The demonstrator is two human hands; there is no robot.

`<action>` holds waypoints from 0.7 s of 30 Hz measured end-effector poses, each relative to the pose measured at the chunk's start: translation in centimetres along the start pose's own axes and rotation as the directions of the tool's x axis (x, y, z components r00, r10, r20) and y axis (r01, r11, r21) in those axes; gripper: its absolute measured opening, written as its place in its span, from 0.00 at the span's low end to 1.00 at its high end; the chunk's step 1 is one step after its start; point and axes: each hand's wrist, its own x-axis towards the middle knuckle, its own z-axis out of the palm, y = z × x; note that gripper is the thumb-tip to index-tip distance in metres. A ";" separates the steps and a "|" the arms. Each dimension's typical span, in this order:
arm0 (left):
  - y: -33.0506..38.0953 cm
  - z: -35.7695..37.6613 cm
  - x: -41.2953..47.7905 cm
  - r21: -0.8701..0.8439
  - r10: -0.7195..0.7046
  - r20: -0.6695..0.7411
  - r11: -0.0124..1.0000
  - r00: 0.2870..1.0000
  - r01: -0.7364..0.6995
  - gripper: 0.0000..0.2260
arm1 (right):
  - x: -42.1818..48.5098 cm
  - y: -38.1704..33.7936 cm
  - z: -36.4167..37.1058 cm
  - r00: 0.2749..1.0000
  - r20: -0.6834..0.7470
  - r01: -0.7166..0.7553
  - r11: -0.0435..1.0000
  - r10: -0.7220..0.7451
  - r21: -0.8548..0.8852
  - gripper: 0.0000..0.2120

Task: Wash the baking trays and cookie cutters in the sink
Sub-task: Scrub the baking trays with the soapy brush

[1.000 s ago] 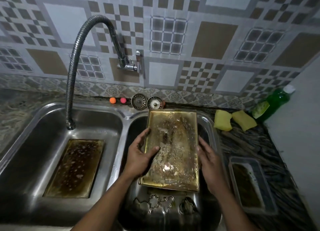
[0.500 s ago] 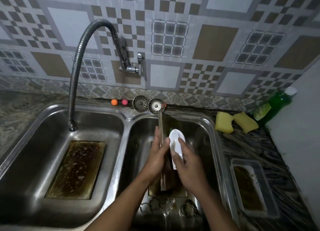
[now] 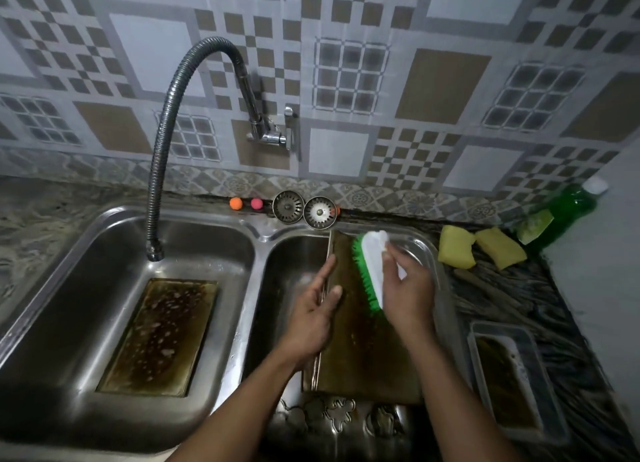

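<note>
Nearest you, the cookie cutters [image 3: 341, 415] lie on the floor of the right basin [image 3: 291, 253]. Just beyond them in that basin, your left hand [image 3: 313, 317] pinches the rim of the tilted baking tray [image 3: 363, 357]. Your right hand [image 3: 408, 295] has its fingers wrapped round the brush [image 3: 372, 271], bristles on the tray. Right of the basin, a tub [image 3: 550, 392] on the worktop [image 3: 568, 323] holds something brown. Left of it, a second tray [image 3: 159, 335] lies in the other basin [image 3: 86, 271]. Behind the right basin stand two strainers [image 3: 287, 207].
</note>
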 end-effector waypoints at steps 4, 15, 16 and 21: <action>0.3 -0.1 1.2 -0.032 0.040 -0.124 0.999 0.991 -0.044 0.21 | -3.6 -0.8 1.1 0.981 0.108 0.160 0.987 -0.160 0.009 0.14; 0.3 0.3 1.1 0.036 0.103 -0.025 0.994 0.994 -0.102 0.21 | 0.4 -1.5 0.9 0.997 -0.078 -0.006 0.998 0.010 0.058 0.12; 0.6 0.4 1.5 -0.001 0.105 -0.067 0.994 0.992 -0.105 0.20 | -0.6 -2.1 1.4 0.999 -0.044 0.032 0.997 -0.029 0.069 0.12; 3.1 -0.8 2.4 0.031 0.200 -0.288 0.979 0.936 -0.200 0.19 | -6.3 -0.4 0.5 0.988 0.093 0.112 0.989 -0.121 0.098 0.13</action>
